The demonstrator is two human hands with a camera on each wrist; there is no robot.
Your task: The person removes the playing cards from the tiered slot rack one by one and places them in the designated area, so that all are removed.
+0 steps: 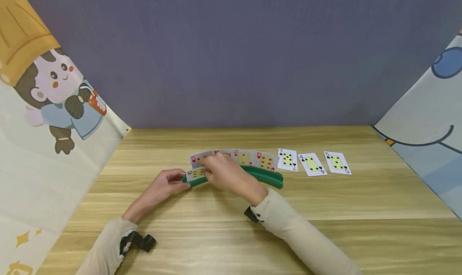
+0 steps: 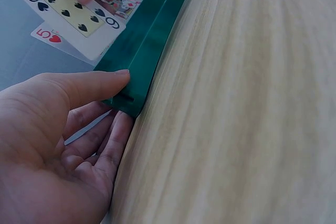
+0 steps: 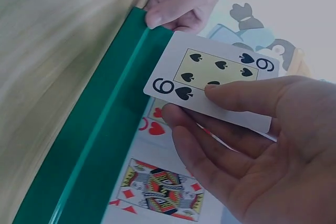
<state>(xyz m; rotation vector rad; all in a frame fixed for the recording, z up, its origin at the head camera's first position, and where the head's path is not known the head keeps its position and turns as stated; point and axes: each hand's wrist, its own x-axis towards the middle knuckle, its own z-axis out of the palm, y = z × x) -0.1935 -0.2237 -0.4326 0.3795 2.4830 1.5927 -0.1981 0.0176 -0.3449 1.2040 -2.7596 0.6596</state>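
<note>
In the head view, a curved green card holder [image 1: 263, 176] lies on the table. My left hand [image 1: 167, 183] grips its left end, thumb on top and fingers at the side and below. The right hand [image 1: 226, 174] pinches a six of spades [image 3: 212, 69] between thumb and fingers, close over the holder's left part. Standing in the rear of the holder are a five of hearts [image 2: 52, 37], a king of diamonds [image 3: 160, 190], a two of diamonds [image 1: 243, 158] and a six of hearts [image 1: 266, 162]. My right hand partly covers the five and the king.
Right of the holder, a seven of spades [image 1: 287, 159], a four of spades [image 1: 312, 164] and a five of spades [image 1: 337, 163] lie face up in a row on the wooden table [image 1: 325, 218]. A grey panel [image 1: 245, 66] rises behind the table, with printed sheets on both sides.
</note>
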